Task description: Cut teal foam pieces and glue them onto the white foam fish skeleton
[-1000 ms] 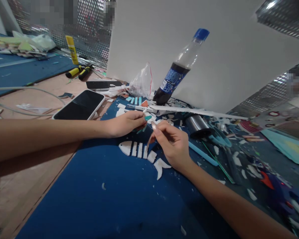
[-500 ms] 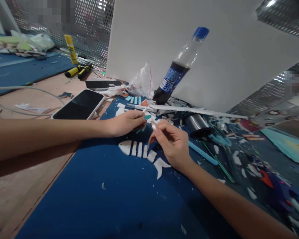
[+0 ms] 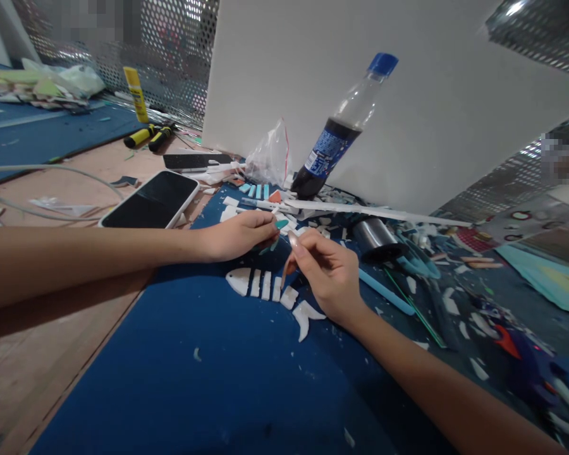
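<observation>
My left hand [image 3: 241,236] is closed, its fingertips pinching a small teal piece [image 3: 281,224]; the lower fingers are partly hidden. Just right of it, my right hand [image 3: 329,272] has thumb and forefinger pressed together. What that pinch holds, if anything, I cannot make out. A narrow brownish strip shows below those fingers. Beneath both hands, white cut pieces lie in a fish shape on the blue mat [image 3: 171,379]: a pointed head [image 3: 239,281] with a small hole, several short bars [image 3: 266,285] and a forked tail [image 3: 306,316] near my right wrist.
Behind my hands a bottle of dark drink [image 3: 329,136] stands amid scattered scraps. A phone [image 3: 152,201] lies left. To the right are a spool [image 3: 377,239], a light-blue stick [image 3: 386,292] and a dark blue-and-red tool [image 3: 526,360]. A white board [image 3: 408,114] rises behind.
</observation>
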{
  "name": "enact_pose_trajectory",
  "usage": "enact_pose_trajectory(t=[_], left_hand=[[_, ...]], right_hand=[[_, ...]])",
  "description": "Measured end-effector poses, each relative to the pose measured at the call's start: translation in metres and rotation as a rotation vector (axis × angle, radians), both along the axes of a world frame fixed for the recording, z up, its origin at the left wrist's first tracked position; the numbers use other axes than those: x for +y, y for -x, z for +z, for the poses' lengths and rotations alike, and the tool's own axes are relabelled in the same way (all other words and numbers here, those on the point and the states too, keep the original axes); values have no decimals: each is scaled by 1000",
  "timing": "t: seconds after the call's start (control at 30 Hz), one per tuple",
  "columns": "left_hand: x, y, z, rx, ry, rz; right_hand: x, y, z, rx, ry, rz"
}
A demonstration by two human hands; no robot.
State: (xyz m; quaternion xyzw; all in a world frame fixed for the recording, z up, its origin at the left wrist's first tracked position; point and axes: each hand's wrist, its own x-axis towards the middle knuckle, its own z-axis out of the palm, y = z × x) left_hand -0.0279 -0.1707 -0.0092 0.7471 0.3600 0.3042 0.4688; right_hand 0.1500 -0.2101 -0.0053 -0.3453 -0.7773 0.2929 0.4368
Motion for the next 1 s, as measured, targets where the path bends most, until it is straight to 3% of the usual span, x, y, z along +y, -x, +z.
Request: enact_pose_trajectory(t=[0.43, 0.7, 1.0], left_hand=[[-2, 0, 3, 12, 42, 0], [-2, 0, 4, 9, 39, -17], [-7, -2, 4, -3, -92, 1]], right_hand=[[1, 0, -1, -22, -2, -15], [2, 1, 0, -85, -31, -149], [3, 2, 2, -120, -30, -157]])
